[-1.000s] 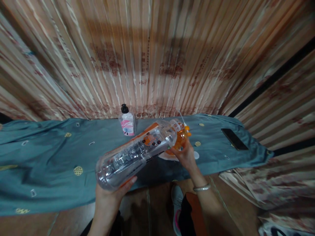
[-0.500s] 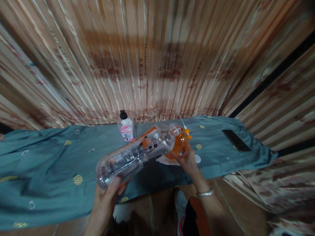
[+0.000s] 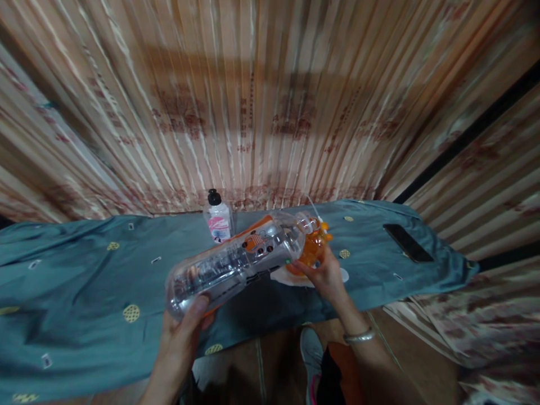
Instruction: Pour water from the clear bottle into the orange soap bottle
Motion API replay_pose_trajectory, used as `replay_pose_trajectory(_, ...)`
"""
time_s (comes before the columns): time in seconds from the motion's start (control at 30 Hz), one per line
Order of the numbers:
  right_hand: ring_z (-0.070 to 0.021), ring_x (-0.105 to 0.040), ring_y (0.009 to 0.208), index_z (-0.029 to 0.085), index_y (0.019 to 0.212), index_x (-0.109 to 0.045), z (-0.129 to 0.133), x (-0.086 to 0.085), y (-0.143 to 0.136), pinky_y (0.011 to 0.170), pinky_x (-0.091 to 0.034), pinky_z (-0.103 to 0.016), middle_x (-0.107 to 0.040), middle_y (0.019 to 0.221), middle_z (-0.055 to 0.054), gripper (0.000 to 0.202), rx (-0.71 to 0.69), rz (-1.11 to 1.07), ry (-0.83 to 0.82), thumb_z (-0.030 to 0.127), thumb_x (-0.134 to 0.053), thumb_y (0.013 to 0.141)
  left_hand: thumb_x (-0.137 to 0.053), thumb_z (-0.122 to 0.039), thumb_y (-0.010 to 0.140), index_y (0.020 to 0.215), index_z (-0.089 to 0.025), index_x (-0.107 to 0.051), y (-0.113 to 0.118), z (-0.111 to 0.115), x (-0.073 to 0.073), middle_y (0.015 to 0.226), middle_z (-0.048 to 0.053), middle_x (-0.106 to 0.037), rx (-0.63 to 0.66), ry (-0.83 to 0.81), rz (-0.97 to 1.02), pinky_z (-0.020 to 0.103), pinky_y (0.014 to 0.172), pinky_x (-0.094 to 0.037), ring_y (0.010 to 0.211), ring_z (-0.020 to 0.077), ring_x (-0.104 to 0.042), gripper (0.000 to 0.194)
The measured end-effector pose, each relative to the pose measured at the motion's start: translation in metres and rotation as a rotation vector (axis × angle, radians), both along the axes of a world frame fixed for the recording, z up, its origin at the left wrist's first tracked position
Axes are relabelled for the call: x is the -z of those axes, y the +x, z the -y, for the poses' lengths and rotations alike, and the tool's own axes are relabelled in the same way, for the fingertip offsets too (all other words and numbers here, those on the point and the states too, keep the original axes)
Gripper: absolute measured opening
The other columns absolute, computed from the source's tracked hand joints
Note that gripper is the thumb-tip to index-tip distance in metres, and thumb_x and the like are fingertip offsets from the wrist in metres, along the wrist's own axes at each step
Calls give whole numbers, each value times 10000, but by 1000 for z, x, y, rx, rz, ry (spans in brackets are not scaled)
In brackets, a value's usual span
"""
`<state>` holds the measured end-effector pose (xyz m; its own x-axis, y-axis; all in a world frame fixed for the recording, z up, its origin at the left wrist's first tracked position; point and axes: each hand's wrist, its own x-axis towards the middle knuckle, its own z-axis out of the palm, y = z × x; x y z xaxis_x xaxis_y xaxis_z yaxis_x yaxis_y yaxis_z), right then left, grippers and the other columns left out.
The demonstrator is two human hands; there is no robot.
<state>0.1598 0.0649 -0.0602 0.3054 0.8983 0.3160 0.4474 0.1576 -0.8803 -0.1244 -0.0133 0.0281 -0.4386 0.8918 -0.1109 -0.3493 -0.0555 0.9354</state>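
Bottle of ribbed clear plastic with an orange-and-grey label (image 3: 236, 264), held slantwise in the head view, base toward the left, mouth at the top of a rounded, see-through orange container (image 3: 312, 246). Gripped near the base by the left hand (image 3: 182, 332), thumb pressed on the near side, fingers curled beneath and mostly hidden. Steadied by the right hand (image 3: 327, 274), thumb and fingers closed around the orange container; cannot tell whether that thumb also touches the bottle's neck. Seemingly at the step of lining up mouth with container; cannot tell whether touching or slightly apart, nor whether any liquid runs. Calls next, in all likelihood, for a firm hold on both and a gradual change of tilt, mouth kept in line. Just beyond the container, an orange-and-white plastic piece with a thin stalk (image 3: 325, 232); farther off on the blue-green patterned cloth (image 3: 88, 270), a clear pump bottle with a black top and pink label (image 3: 220, 224) and a flat black phone (image 3: 408, 243).
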Motion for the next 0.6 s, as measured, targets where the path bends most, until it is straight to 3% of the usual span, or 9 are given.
replay_pose_trajectory(0.2,-414,-845,1050,232,1340,-681,0,-3,0,949,-684,-573,-865,1167,-142,770,18,7,1,562,-962,704,-1060,-616,590,1364,-285,-751,2,-1,-6,898,-30,-777,5,-23,-9,192,679,-586,830,167,-717,897)
replay_pose_trajectory(0.4,-399,-844,1064,233,1340,-673,0,-1,0,956,-683,-560,-864,1176,-135,774,7,0,-6,571,-971,711,-1065,-654,547,1333,-290,-761,2,-3,-9,897,-44,-780,-10,-39,-22,166,598,-536,689,116,-640,918)
replay_pose_trajectory(0.6,-383,-854,1014,242,1304,-691,1,-2,0,939,-694,-552,-873,1132,-117,723,11,-3,4,567,-969,721,-1066,-663,515,1414,-331,-723,5,-4,-6,979,-38,-802,-52,-86,-7,174,658,-584,840,163,-725,1017)
